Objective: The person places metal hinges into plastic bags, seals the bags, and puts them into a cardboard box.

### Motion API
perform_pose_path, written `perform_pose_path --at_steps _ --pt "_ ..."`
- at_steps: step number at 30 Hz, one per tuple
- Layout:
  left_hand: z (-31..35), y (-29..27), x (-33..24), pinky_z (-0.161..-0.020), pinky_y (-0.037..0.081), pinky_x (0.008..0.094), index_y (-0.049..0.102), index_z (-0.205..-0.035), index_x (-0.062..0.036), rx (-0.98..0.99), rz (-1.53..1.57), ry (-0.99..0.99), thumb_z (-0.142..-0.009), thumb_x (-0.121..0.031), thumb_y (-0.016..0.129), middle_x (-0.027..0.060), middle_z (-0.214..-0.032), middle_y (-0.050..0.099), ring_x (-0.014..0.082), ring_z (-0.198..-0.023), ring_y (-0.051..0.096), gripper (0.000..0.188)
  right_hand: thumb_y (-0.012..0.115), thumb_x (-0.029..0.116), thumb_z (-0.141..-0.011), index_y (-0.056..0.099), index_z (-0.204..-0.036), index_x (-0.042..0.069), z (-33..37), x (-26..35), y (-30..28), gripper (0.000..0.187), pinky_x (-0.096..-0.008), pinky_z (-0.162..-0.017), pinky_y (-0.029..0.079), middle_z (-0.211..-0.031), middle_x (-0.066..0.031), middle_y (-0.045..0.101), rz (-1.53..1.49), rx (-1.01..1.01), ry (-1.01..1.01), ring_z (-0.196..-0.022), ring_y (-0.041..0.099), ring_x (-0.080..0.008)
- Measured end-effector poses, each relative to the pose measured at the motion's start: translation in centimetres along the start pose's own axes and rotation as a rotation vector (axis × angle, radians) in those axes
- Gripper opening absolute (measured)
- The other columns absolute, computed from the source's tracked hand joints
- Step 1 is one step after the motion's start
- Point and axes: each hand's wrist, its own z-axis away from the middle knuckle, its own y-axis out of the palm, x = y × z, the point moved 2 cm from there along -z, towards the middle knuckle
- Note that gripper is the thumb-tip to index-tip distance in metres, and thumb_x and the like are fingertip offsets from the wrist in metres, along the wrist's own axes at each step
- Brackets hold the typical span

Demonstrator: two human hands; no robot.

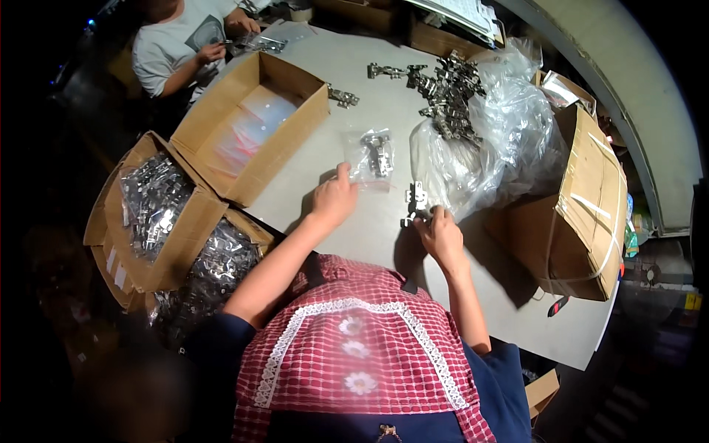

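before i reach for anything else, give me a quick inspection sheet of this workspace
surface: grey table, in use
job's things: metal fitting in the right hand; clear bag with metal parts inside
clutter: heap of metal fittings, crumpled plastic, open carton with plastic bags inside, large carton at right
hands: right grips the fitting; left hand at the bag's edge, grip unclear
cables: nothing seen
surroundings: another person handling parts, upper left; dark outer edges
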Motion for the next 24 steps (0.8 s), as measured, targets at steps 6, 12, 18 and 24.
perform_pose_path --at_steps 6,12,18,24 --pt "0.7 0.2 1.3 -0.070 0.052 0.0520 0.049 -0.105 -0.0044 -0.111 -0.003 -0.010 -0.091 -0.019 0.064 0.0201 -0.079 0.067 0.0423 -0.078 0.066 0.025 0.070 0.031 -0.088 0.059 -0.093 0.001 0.4 0.6 1.0 0.032 -0.0521 -0.067 0.051 -0.077 -0.0239 0.067 -0.070 -0.139 -0.074 -0.074 0.066 -0.0433" --pt "1.0 0.3 1.5 -0.072 0.050 0.0504 0.054 -0.093 -0.0056 -0.211 0.097 0.088 -0.088 -0.013 0.065 0.0161 -0.082 0.066 0.0406 -0.081 0.064 0.014 0.066 0.019 -0.093 0.070 -0.090 0.000 0.9 4.6 -0.6 0.019 -0.0318 -0.056 0.048 -0.067 -0.0106 0.066 -0.654 0.087 0.049 -0.060 0.063 -0.0162" --pt "1.2 0.3 1.5 -0.073 0.048 0.0531 0.053 -0.090 -0.0058 -0.197 0.201 0.027 -0.089 -0.014 0.060 0.0177 -0.082 0.066 0.0419 -0.081 0.063 0.011 0.064 0.017 -0.091 0.070 -0.086 -0.001 -3.0 3.4 4.7 0.019 -0.0263 -0.053 0.034 -0.067 0.0022 0.058 -1.112 0.035 0.122 -0.060 0.047 -0.0074" --pt "1.2 0.4 0.7 -0.066 0.052 0.0494 0.053 -0.089 -0.0048 -0.292 0.166 0.125 -0.086 -0.009 0.066 0.0145 -0.077 0.067 0.0388 -0.073 0.066 0.015 0.062 0.015 -0.093 0.069 -0.087 -0.002 -3.7 3.3 6.0 0.019 -0.0257 -0.054 0.035 -0.068 0.0030 0.056 -1.121 -0.036 0.113 -0.061 0.047 -0.0065"
